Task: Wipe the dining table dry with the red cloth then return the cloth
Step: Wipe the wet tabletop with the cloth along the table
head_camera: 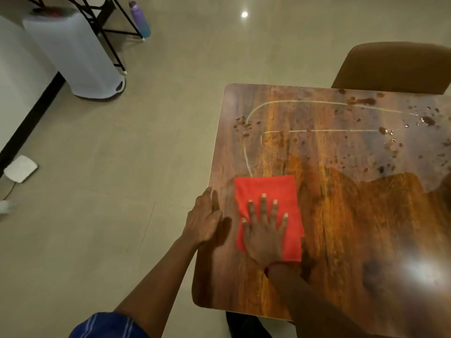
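Note:
A folded red cloth [273, 191] lies flat on the wooden dining table [353, 228] near its left edge. My right hand [264, 230] presses down on the cloth with fingers spread wide. My left hand [203, 218] rests flat on the table's left edge, beside the cloth and not touching it. Water drops [361, 101] and thin wet streaks [317, 130] cover the far half of the tabletop. The near half looks mostly smooth and glossy.
A brown chair [395, 67] stands at the table's far side. On the tiled floor to the left are a white bin [78, 54], a black metal stand [107, 23] with a purple bottle [139, 18], and a small white device [20, 168].

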